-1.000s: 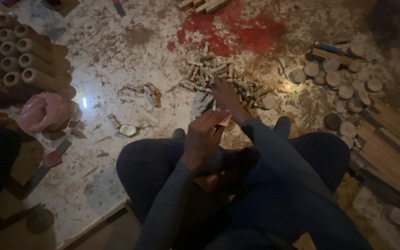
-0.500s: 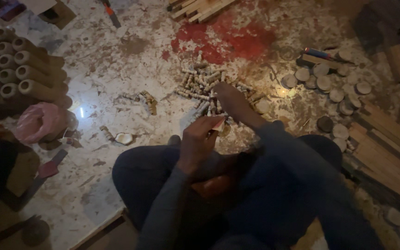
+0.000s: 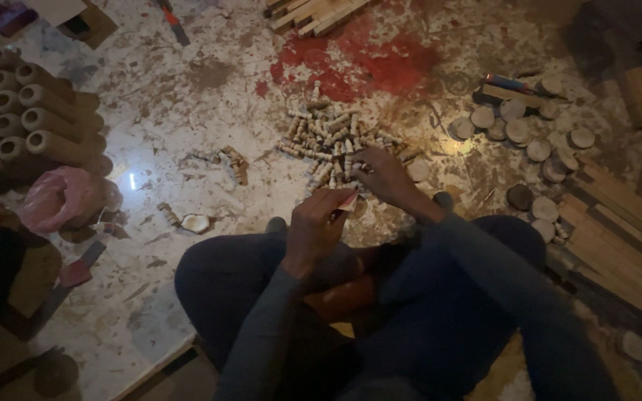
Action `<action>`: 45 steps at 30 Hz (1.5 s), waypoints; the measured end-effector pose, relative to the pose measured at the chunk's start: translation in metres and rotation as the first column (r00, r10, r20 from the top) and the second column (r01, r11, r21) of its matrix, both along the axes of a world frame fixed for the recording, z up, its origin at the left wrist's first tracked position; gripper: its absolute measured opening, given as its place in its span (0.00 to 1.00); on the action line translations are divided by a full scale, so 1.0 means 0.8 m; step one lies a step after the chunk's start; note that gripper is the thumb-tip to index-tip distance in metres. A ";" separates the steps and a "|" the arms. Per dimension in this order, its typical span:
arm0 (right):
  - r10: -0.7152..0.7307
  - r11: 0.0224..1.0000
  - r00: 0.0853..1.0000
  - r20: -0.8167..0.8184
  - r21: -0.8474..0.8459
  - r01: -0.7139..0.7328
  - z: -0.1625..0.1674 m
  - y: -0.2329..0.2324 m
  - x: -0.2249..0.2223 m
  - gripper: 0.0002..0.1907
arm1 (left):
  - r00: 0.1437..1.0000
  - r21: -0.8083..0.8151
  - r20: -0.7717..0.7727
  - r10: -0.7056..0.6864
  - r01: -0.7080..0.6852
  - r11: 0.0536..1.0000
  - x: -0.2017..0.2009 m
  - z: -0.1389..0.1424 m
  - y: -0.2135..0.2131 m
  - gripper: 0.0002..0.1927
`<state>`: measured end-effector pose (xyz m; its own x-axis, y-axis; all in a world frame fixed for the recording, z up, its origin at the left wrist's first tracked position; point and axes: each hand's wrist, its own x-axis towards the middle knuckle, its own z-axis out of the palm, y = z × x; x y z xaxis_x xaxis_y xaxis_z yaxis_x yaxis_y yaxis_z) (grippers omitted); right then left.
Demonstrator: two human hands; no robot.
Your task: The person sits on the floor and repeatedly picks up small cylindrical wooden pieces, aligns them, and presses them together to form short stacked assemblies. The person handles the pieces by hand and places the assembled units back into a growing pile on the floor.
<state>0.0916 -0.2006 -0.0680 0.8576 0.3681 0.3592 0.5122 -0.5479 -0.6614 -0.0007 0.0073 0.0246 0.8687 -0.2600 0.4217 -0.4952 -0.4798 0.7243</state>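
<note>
Just under the right hand [image 3: 382,174] lies the peg pile [image 3: 328,137].

left hand [image 3: 319,223] curled in grip, right hand [image 3: 382,174] outstretched

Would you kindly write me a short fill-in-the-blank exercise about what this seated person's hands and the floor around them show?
1. The right hand reaches into the pile of small wooden ____ on the floor.
2. The left hand holds a small piece with a ____ tip.
3. The stacked cardboard tubes lie at the person's ____ side.
4. The wooden discs lie scattered at the person's ____ side.

Missing words: pegs; red; left; right
</note>
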 end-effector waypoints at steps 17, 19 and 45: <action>0.229 0.965 0.874 -0.428 0.219 -0.146 -0.019 0.014 -0.004 0.10 | 0.990 0.017 -0.039 0.133 -0.132 0.991 0.009 -0.025 0.002 0.21; 0.250 0.959 0.878 -0.409 0.231 -0.166 -0.021 0.015 -0.006 0.11 | 0.988 0.012 -0.025 0.153 -0.153 0.988 0.009 -0.023 0.004 0.20; 0.225 0.915 0.858 -0.462 0.402 -0.024 -0.006 0.024 -0.021 0.13 | 0.970 -0.034 -0.040 0.241 -0.242 0.970 0.013 -0.023 -0.004 0.16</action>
<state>0.0745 -0.1816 -0.0727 0.9113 0.4102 0.0359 0.1132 -0.1658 -0.9796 0.0094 0.0043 0.0063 0.9181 -0.0247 0.3955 -0.3420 -0.5536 0.7593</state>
